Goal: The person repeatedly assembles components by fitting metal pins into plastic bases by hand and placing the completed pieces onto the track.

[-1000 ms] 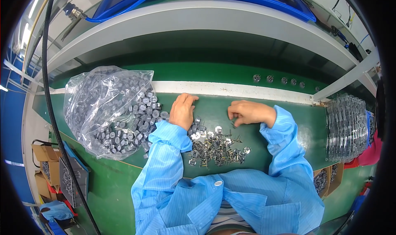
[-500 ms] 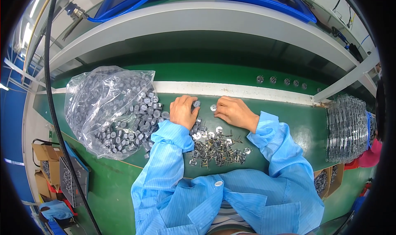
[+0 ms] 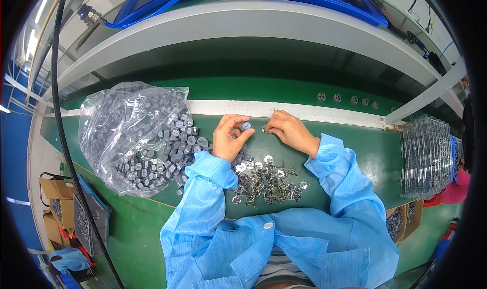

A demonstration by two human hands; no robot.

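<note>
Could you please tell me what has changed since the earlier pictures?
The right hand has moved left toward the left hand and pinches a silvery disc part. The left hand has shifted slightly right, now showing a grey round part in its grasp. The row of small parts has slid slightly right. The metal-part pile and clear plastic bag stayed put.

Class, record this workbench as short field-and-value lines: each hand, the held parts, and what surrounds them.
Left hand: holding a gray round part
Right hand: pinching a small shiny piece
Held parts: apart
Near side: pile of metal pieces
Left: clear plastic bag, gray parts
Far right: clear plastic stack
</note>
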